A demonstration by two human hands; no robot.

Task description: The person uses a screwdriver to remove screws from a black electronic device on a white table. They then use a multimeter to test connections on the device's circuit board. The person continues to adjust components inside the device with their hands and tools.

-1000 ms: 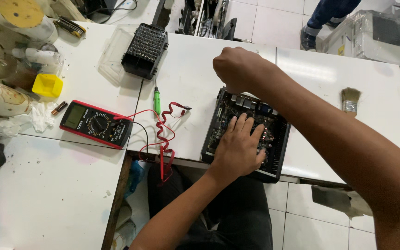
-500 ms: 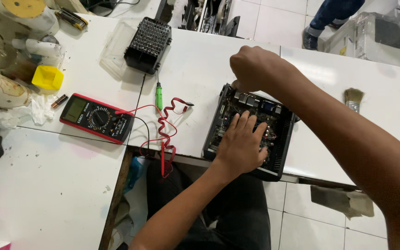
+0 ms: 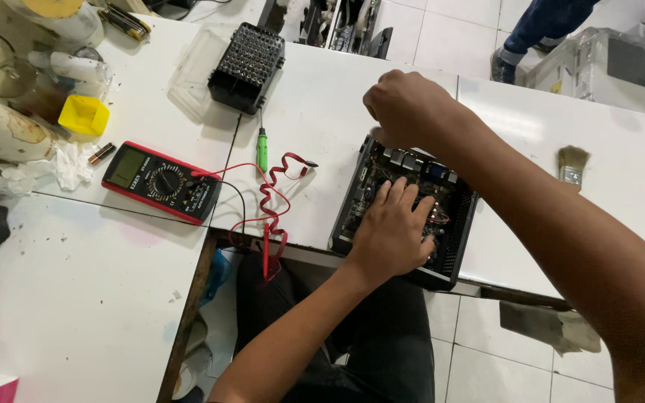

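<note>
An open black electronics box [image 3: 457, 224] with a circuit board inside lies near the front edge of the white table [image 3: 315, 112]. My left hand [image 3: 393, 227] rests flat on the board, fingers spread over the components. My right hand [image 3: 404, 104] is curled into a fist at the box's far left corner, and whatever it grips is hidden by the fingers. A green-handled screwdriver [image 3: 262, 147] lies on the table to the left of the box.
A red multimeter [image 3: 160, 181] with red and black leads [image 3: 270, 198] sits left of the box. A black bit set [image 3: 248, 66], yellow cup [image 3: 83, 116], crumpled tissue [image 3: 69, 168] and cans crowd the far left. A paintbrush [image 3: 572, 164] lies at right. Another person's leg [image 3: 539, 30] stands beyond.
My right fist has stayed at the box's far corner and my left hand on the board; only the view has shifted slightly.
</note>
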